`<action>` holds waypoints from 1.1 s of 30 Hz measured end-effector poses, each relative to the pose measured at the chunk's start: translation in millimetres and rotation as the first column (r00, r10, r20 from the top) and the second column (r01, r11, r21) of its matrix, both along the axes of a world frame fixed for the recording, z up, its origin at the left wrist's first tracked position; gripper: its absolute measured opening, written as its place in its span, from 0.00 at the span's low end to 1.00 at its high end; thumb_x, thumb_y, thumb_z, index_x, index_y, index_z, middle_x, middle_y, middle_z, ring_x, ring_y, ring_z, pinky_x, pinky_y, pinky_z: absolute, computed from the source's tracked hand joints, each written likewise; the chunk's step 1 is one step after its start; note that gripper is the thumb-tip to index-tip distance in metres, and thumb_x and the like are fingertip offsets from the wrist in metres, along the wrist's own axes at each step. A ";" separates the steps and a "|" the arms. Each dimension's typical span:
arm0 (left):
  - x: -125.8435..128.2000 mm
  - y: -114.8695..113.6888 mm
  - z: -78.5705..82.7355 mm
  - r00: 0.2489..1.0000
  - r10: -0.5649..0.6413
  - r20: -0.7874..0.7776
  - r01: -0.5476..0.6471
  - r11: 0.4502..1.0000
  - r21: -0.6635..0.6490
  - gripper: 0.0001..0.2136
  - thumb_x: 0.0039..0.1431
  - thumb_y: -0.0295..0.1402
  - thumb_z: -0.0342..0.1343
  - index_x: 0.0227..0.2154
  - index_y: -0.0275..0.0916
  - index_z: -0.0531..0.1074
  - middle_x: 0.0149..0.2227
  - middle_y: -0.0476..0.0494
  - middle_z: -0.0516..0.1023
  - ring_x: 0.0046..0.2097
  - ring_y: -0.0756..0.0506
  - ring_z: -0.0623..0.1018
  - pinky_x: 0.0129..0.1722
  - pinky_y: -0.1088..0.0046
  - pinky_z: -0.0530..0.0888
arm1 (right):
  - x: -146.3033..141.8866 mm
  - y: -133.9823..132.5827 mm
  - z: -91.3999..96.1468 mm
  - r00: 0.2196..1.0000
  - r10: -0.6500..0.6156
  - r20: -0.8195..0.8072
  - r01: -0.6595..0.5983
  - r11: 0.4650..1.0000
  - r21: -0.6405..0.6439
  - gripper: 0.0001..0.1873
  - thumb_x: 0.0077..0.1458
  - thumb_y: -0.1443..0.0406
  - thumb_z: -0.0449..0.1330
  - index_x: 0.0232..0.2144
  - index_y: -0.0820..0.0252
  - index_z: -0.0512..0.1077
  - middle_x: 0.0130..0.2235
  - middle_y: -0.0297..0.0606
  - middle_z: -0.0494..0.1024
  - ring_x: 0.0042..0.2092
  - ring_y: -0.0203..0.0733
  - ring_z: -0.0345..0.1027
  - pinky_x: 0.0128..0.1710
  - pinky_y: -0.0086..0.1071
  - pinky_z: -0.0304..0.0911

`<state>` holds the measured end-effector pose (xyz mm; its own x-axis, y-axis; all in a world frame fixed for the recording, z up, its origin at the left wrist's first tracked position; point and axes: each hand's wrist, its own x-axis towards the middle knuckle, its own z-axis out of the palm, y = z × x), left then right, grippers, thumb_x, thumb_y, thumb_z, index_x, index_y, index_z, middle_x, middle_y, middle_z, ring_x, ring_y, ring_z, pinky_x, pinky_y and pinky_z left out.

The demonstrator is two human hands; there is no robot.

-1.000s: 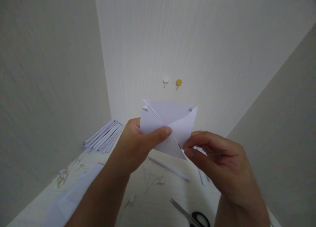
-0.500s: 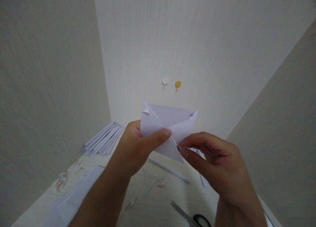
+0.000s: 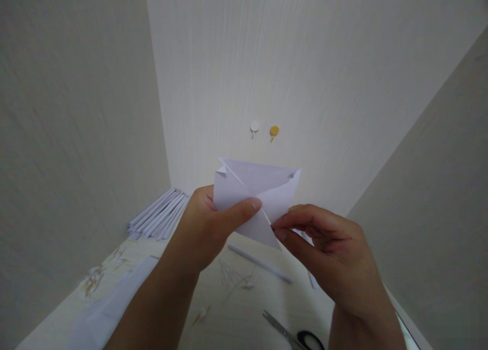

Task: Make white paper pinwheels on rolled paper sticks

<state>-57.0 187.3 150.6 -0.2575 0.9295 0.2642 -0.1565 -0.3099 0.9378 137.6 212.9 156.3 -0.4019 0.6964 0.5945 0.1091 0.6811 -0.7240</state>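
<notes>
1. I see the left hand (image 3: pixel 208 228) holding the folded white paper (image 3: pixel 255 197) up above the desk (image 3: pixel 236 317), its fingers (image 3: pixel 244 210) clamped on the left half.
2. The right hand (image 3: pixel 328 253) pinches the paper's lower right edge between thumb and forefinger.
3. On the desk below lie one rolled paper stick (image 3: pixel 259 262) and scissors (image 3: pixel 293 335), partly out of frame.
4. A bundle of paper rolls (image 3: pixel 160 215) lies at the left wall; a flat sheet (image 3: pixel 110 304) lies beside the left forearm.
5. A white pin (image 3: pixel 254 126) and a yellow pin (image 3: pixel 274 131) sit on the back wall.

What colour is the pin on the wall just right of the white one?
The pin is mustard yellow, seen in the head view, beside the white pin.
</notes>
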 end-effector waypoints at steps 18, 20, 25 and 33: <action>-3.6 -3.2 3.5 0.997 -0.041 -0.069 0.038 0.998 -0.051 0.15 0.49 0.42 0.71 0.35 0.34 0.83 0.31 0.39 0.85 0.35 0.37 0.83 0.36 0.63 0.79 | -1.6 0.2 1.4 1.000 -0.017 -0.001 0.017 1.000 0.001 0.04 0.56 0.69 0.68 0.32 0.53 0.82 0.33 0.34 0.84 0.35 0.40 0.78 0.37 0.31 0.75; -3.7 -1.9 2.1 0.998 -0.028 -0.058 0.026 0.999 -0.036 0.16 0.49 0.42 0.71 0.34 0.34 0.83 0.30 0.39 0.84 0.34 0.38 0.83 0.35 0.63 0.79 | -1.3 0.5 0.8 1.000 -0.021 0.005 0.021 1.000 0.005 0.05 0.56 0.69 0.68 0.33 0.52 0.82 0.34 0.34 0.84 0.35 0.40 0.79 0.38 0.31 0.75; -3.8 -0.9 0.5 0.998 -0.031 -0.058 0.029 0.999 -0.035 0.15 0.49 0.41 0.71 0.34 0.34 0.83 0.30 0.39 0.84 0.33 0.39 0.82 0.35 0.63 0.79 | -1.3 0.6 -0.5 1.000 -0.023 0.012 0.023 1.000 -0.001 0.06 0.56 0.69 0.67 0.33 0.53 0.82 0.34 0.34 0.85 0.36 0.40 0.79 0.39 0.32 0.76; -3.1 0.5 -4.0 0.999 -0.039 -0.020 0.038 0.998 -0.046 0.17 0.48 0.42 0.72 0.36 0.34 0.83 0.32 0.39 0.86 0.33 0.38 0.83 0.36 0.63 0.79 | -4.0 -1.7 -0.5 0.999 -0.019 -0.026 0.019 1.000 -0.003 0.07 0.55 0.71 0.67 0.30 0.53 0.82 0.32 0.32 0.84 0.34 0.37 0.79 0.36 0.28 0.75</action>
